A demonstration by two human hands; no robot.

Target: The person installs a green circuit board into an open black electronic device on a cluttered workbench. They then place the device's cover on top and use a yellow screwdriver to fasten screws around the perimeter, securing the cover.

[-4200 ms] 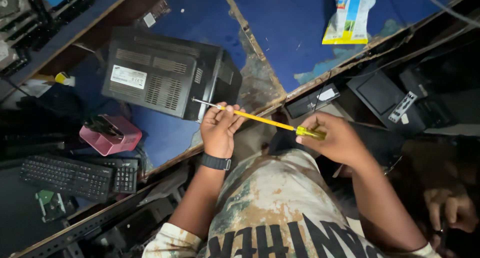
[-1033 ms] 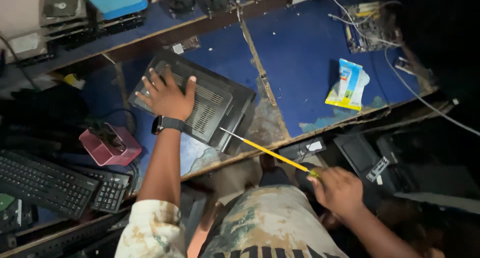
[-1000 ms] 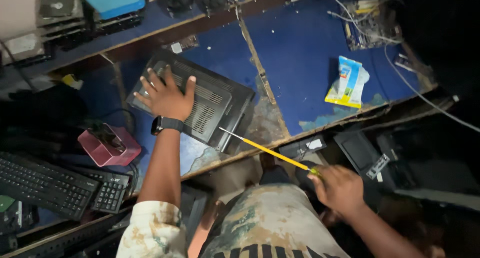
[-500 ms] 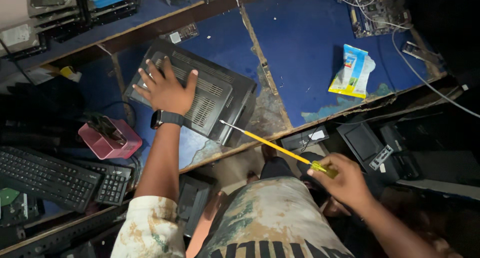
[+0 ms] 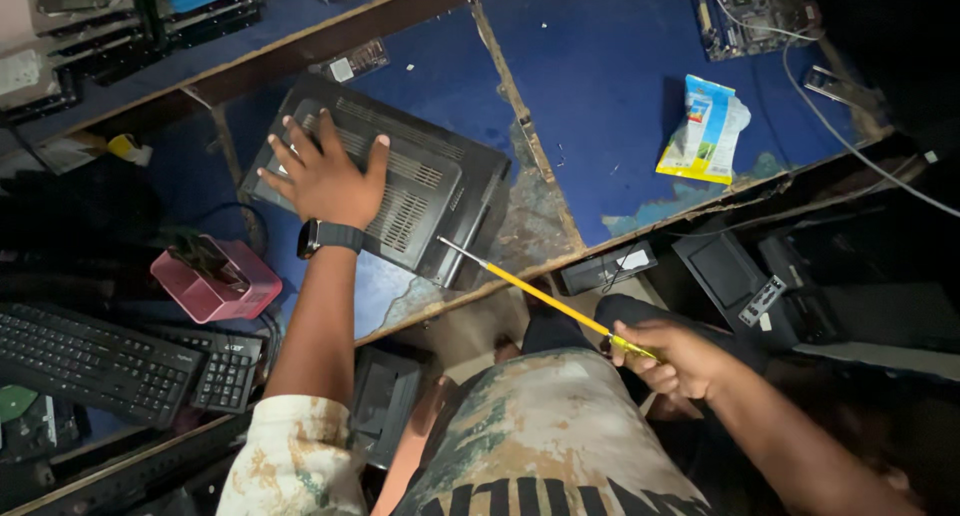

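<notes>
You steadied the device and held a screwdriver.
Your left hand (image 5: pixel 325 179) lay spread flat on the black vented device (image 5: pixel 400 191); your right hand (image 5: pixel 675 356) gripped the yellow screwdriver (image 5: pixel 545 298), tip beyond its fingers, near the casing.

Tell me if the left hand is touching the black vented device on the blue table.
Touching. The head view shows the left hand pressed flat, fingers spread, on the black vented device, with no gap under the palm.

Screwdriver (image 5: pixel 545 298) handle hidden inside right hand (image 5: pixel 672 358); keyboard (image 5: pixel 90 361) cut by left edge.
</notes>
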